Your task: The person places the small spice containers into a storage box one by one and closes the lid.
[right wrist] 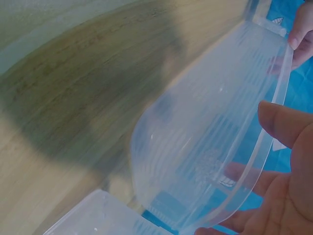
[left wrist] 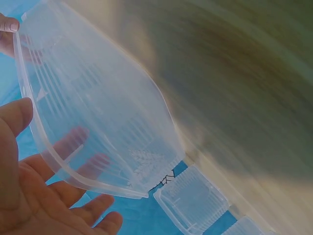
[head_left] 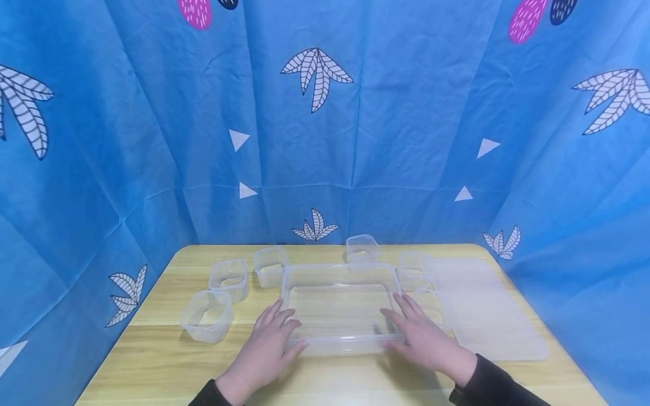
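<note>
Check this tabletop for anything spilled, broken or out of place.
Nothing stands out. The large rectangular container and the small square containers around it stand upright, and the translucent lid lies flat at the right. No spill shows on the tabletop; hairline cracks would be hard to see.

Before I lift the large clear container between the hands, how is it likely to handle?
The large clear container is probably light for its size: its walls look thin and nothing shows inside. It may flex slightly, though its rim likely adds stiffness. Tipping seems unlikely, given its broad base and low walls.
</note>
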The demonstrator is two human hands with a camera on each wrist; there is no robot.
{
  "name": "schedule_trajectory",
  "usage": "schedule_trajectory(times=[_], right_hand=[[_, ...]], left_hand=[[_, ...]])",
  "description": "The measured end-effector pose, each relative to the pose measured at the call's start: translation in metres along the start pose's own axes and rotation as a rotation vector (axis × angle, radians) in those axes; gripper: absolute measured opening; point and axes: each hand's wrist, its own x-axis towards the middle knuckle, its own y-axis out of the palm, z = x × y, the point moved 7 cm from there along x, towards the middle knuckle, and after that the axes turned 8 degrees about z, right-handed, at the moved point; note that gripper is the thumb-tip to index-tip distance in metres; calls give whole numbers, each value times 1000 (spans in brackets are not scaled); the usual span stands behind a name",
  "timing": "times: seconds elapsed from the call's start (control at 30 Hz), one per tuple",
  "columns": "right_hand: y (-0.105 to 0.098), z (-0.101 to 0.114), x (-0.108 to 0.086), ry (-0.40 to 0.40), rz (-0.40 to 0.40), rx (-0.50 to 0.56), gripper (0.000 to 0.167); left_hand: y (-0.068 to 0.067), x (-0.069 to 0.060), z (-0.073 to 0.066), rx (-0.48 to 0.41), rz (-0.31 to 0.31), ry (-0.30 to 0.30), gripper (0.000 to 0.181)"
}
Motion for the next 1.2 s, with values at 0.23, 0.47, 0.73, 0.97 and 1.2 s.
schedule_trajectory(times=[0.23,0.47,0.73,0.97,1.2], right_hand=[[-3,5,0,-38,-43,-11,56],[-5,9,1,-71,-86,-34,50],[-9,16,1,-105,-105,-69,38],[-9,22,0,-184,-131,-103,26],[-6,24,0,-301,-124,-95,17]], left_hand=[[-1,0,-6,-2,-16,67,30],[-3,0,-11,10,-45,115,20],[-6,-1,-15,50,-48,130,17],[-5,-2,-17,87,-37,152,15],[-7,-3,-19,97,-53,171,8]])
